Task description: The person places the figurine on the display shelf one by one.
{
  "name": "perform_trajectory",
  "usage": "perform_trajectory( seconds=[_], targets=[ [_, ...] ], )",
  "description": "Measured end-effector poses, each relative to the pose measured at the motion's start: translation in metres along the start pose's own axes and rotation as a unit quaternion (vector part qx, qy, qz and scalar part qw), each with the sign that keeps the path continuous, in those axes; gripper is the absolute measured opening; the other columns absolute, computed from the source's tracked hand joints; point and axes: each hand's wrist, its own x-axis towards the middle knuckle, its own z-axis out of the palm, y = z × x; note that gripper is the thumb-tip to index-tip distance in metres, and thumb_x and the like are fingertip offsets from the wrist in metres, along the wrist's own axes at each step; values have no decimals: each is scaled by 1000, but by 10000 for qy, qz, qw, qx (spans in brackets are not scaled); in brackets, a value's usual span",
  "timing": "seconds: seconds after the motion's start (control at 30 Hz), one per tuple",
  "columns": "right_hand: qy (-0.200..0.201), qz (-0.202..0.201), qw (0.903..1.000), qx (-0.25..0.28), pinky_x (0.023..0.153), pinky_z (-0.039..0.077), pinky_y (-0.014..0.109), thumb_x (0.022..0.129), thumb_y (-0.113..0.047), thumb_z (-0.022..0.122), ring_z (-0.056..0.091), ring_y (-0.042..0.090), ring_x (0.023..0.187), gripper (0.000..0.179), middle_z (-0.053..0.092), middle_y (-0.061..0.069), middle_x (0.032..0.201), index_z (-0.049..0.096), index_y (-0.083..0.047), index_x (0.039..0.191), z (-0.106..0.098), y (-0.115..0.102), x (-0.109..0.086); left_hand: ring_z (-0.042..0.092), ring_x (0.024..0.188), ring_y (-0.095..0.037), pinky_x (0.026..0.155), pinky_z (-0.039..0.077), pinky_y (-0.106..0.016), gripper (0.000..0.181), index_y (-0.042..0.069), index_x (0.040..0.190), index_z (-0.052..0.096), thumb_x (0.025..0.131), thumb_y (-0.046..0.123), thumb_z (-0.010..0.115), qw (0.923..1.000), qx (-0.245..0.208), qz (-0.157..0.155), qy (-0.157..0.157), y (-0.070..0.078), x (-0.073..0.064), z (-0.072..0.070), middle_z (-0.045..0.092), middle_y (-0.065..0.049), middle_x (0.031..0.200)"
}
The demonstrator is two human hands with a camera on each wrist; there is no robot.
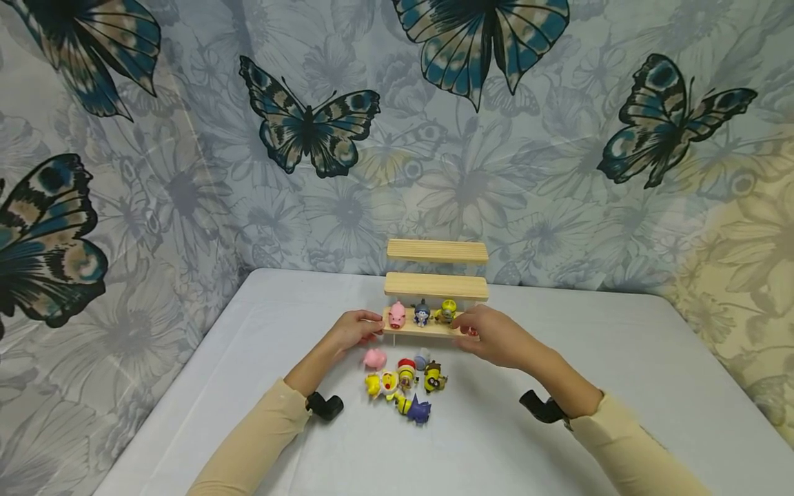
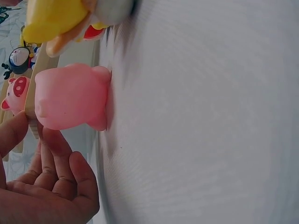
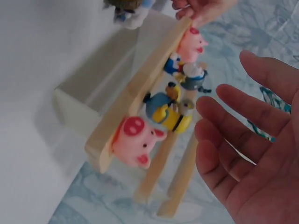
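Observation:
A wooden tiered rack bears toy figures on its lowest shelf (image 1: pixel 428 331): a pink pig (image 1: pixel 397 315), a grey-and-blue figure (image 1: pixel 422 313), a yellow Minion-like figure (image 1: pixel 446 311) and, at the right end, another pink pig (image 3: pixel 134 140). My left hand (image 1: pixel 356 329) pinches the left end of that shelf between thumb and fingers. In the left wrist view, a loose pink pig (image 2: pixel 72 97) stands beside those fingers. My right hand (image 1: pixel 490 335) hovers by the shelf's right end. Its fingers (image 3: pixel 247 135) are loosely bent and hold nothing in the right wrist view.
Above are a middle shelf (image 1: pixel 437 286) and a top shelf (image 1: pixel 438 251). Several loose figures lie in front of the rack, including a yellow-and-purple one (image 1: pixel 414 408) and a red-capped one (image 1: pixel 406 372). A white cloth covers the table (image 1: pixel 484 441). Butterfly-patterned fabric (image 1: pixel 347 213) hangs behind.

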Motion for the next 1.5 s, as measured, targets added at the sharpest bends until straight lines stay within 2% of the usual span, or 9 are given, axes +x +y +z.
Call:
perform_trajectory(
  seconds=[0.13,0.4,0.67,0.87,0.93,1.1,1.3,1.4,1.5],
  targets=[
    [-88,-347,9993,-53,70,48,27,88,-19,72,59,16,83,22,66,3,93,72,-7,105,7,-6,3,61,69,-8,62,44,-23,31,1,117,65,91,19,66,10000,-23,-23,-8,-2,1,0,73,-3,86],
    [-372,-892,9953,-60,77,53,31,87,-15,73,64,21,93,20,71,5,101,74,-8,105,25,-10,9,62,70,-9,62,44,-24,32,1,117,65,92,20,66,10000,30,34,1,-4,3,0,74,-3,86],
    [-751,-886,9932,-55,79,53,31,87,-12,71,64,20,97,18,71,2,102,74,-9,104,42,-17,15,62,70,-9,62,44,-23,32,0,118,65,92,18,65,10000,-38,27,-44,-4,1,1,73,-3,85],
    [-786,-1100,9902,-357,83,52,33,85,-14,74,63,19,98,19,71,2,103,75,-12,104,53,-19,15,62,69,-9,62,44,-23,32,0,118,65,92,18,66,10000,-35,31,-53,-4,1,0,73,-2,84],
    [-849,-1067,9898,-417,87,52,34,84,-14,75,63,19,102,21,71,1,105,75,-12,105,56,-18,15,62,69,-9,62,44,-23,32,0,118,65,92,18,66,10000,-50,37,-54,-5,2,0,73,-2,84],
    [-973,-886,9908,-326,86,51,33,83,-13,76,60,19,101,23,70,2,108,74,-13,106,61,-18,16,62,69,-9,62,44,-23,32,0,118,65,91,19,66,10000,-45,51,-62,-5,3,0,74,-3,85],
    [-1008,-673,9923,-255,70,44,26,81,-15,77,49,10,81,25,63,0,89,74,-12,106,63,-17,15,62,69,-9,62,44,-23,32,1,118,65,91,19,66,10000,-43,21,-65,-3,1,0,73,-2,84],
    [-1133,-457,9922,-233,67,40,24,81,-19,78,45,8,76,25,59,-2,83,75,-10,104,63,-16,16,62,69,-9,62,44,-23,31,1,117,66,91,19,66,10000,-61,0,-54,-3,1,0,73,-1,83],
    [-1285,-197,9914,-131,66,42,24,80,-21,78,47,7,72,24,61,-3,79,75,-8,100,63,-16,18,62,69,-9,62,44,-23,31,1,117,66,91,19,66,10000,-23,9,-41,-4,2,0,73,-1,83]
  ],
)
